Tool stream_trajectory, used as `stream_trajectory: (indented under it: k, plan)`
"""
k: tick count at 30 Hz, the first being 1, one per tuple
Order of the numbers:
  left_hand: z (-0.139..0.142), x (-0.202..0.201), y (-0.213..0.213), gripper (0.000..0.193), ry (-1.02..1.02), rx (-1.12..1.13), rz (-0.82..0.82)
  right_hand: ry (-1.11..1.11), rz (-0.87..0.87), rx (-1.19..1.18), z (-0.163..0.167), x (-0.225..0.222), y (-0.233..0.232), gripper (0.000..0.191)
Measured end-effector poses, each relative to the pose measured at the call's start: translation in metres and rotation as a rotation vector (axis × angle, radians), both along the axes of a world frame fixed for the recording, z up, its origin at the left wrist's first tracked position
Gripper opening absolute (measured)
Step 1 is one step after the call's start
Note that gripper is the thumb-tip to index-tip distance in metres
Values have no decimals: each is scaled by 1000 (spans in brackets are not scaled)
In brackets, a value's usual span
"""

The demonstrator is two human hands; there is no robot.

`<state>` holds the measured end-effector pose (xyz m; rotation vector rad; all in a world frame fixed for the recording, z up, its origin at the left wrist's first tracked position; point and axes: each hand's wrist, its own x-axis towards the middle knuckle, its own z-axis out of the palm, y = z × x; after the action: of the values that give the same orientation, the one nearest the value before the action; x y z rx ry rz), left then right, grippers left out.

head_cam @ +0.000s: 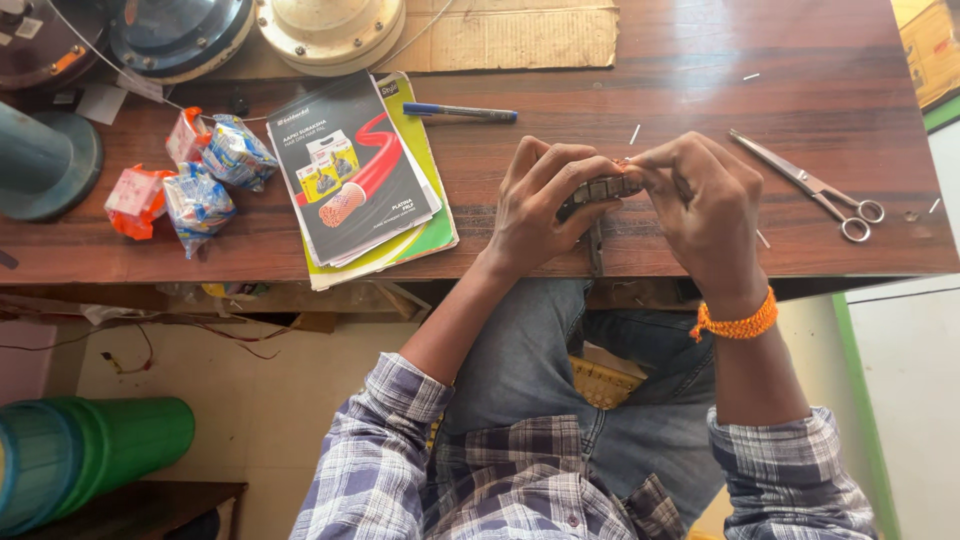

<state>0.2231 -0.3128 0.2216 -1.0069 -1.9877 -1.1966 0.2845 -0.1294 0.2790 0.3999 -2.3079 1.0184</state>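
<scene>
Sleeves of a checked shirt and denim knees fill the near edge, with a yellow basket [604, 383] showing between the legs. Beyond them both hands meet at the table [700, 80] edge over one small dark part [598, 189]. The left hand [540, 205] has its fingers curled together round the part, thumb underneath, so it is clamped on it. The right hand [700, 205], with an orange band [737, 325] at the wrist, pinches the part's right end, fingertips pressed close on something tiny and orange-red there.

Judging by this, the work is mid-way: the part is off the table and being fitted or wired at one end, not set down as finished. Scissors [815, 188] lie closed to the right, untouched, and pale snippets dot the wood, which suggests some trimming is done. A pen [460, 112] and booklets [355, 170] lie left of the hands; further left sit small packets [200, 175]. Farthest off are a cardboard sheet [520, 35] and round fan-like housings [330, 30], cut by the top edge.

Hard to make out: what the part is, since fingers cover most of it; a thin dark piece hangs below it, unclear. What the right fingertips grip is too small to tell.
</scene>
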Motion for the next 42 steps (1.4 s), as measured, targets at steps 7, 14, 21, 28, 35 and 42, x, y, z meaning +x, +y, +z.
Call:
stream_trajectory:
  k: [7,14,21,28,35,42]
  plan:
    - [10,-1,-5,66,-333,109,-191,-9,14,170,12,-38,5,11]
    - [25,-45,-13,110,-981,377,-867,46,60,173,20,-41,-9,18]
    - [29,-53,-25,96,-797,130,-790,-39,-72,62,9,4,-31,17]
    - [27,-58,-25,47,-630,65,-807,-152,-157,-264,-51,27,-44,16]
    - [35,-10,-14,53,-98,-222,-176,-251,-193,-433,-71,26,-8,13]
    - [23,4,1,36,-13,-62,-20,-98,-129,-254,-27,21,22,15]
